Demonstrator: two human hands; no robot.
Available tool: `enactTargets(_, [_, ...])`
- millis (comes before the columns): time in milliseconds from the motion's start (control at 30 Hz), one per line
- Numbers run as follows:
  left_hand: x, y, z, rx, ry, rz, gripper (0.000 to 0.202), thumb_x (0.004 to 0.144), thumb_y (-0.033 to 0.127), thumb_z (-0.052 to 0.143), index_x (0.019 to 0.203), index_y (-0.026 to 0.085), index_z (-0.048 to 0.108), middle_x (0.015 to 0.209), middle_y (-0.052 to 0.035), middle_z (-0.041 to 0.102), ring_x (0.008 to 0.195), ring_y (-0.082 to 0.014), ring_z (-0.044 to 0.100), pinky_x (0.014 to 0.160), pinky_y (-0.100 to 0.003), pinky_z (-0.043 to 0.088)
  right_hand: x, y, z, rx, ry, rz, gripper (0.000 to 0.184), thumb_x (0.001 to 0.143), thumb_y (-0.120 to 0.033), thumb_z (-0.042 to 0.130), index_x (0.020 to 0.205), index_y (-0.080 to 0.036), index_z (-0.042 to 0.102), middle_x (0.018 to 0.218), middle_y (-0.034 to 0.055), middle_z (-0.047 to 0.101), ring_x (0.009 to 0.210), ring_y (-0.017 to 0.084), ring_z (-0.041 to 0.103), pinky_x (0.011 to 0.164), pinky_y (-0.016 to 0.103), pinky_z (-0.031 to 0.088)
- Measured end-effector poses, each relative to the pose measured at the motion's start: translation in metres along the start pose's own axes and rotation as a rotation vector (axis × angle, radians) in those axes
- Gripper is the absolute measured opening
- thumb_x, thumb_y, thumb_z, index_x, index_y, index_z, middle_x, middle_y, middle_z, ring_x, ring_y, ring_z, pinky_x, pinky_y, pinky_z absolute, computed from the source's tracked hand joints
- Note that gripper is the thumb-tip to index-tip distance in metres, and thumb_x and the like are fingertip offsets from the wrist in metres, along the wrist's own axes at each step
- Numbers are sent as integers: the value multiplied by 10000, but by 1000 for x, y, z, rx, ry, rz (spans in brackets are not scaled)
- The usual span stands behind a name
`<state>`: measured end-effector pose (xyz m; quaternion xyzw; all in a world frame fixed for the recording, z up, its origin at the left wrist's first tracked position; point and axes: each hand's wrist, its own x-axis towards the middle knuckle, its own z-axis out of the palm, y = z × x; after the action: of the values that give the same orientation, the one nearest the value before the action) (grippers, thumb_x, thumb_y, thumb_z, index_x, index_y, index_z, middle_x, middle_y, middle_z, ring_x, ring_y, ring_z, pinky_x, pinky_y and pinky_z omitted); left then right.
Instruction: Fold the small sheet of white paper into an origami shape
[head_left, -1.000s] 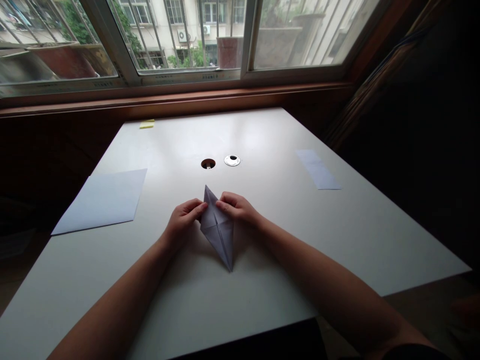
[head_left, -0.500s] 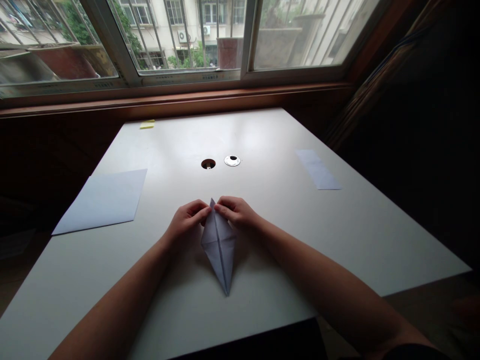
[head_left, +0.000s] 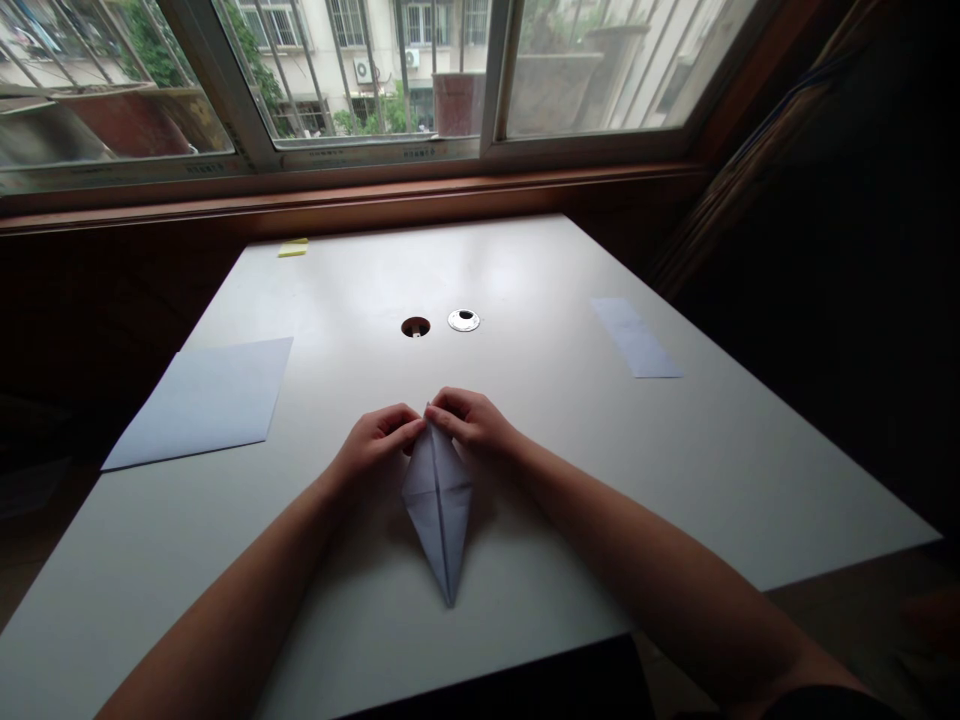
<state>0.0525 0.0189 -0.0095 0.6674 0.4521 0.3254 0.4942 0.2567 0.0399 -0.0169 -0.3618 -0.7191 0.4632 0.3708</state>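
Note:
A white sheet folded into a long diamond, the folded paper (head_left: 440,505), is held above the table in front of me. A crease or slit runs down its middle, and its lower point faces me. My left hand (head_left: 380,435) pinches the left edge near the far tip, thumb on top. On the other side of that tip, my right hand (head_left: 471,415) grips between thumb and fingers. Both hands almost meet there, covering most of the tip. The fingers underneath the paper are hidden.
The white table (head_left: 360,640) carries a stack of white paper (head_left: 202,400) at left and a narrow paper strip (head_left: 636,338) at right. Farther back are a round hole (head_left: 415,327), a metal ring cover (head_left: 463,320) and a yellow sticky note (head_left: 293,247). A window (head_left: 375,70) lies beyond.
The lower point of the folded paper has swung slightly toward me and left. My right hand has shifted a little over the far tip, so less of the tip shows.

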Motion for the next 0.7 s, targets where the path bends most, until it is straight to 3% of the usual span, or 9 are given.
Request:
enactTargets(267, [-2, 1, 0, 8, -7, -50, 364, 862, 486, 615, 724, 149, 627, 657, -2, 590, 617, -129, 518, 568, -215, 386, -1, 2, 0, 29, 58, 41, 299, 906, -462, 560, 833, -179, 623, 781, 11, 620, 733, 147, 548, 672, 263, 420])
enactTargets(500, [-1, 1, 2, 22, -17, -39, 363, 865, 486, 609, 742, 146, 645, 664, -6, 607, 620, -130, 527, 567, -216, 388, 0, 3, 1, 54, 29, 82, 339, 864, -507, 608, 784, -178, 599, 689, -18, 552, 656, 125, 483, 605, 247, 379])
enactTargets(700, [-2, 6, 1, 74, -59, -54, 365, 855, 495, 614, 754, 149, 673, 680, -13, 620, 634, -141, 534, 566, -221, 387, -2, -2, 0, 49, 163, 91, 313, 878, -483, 594, 769, -190, 573, 711, -13, 546, 657, 129, 473, 595, 251, 378])
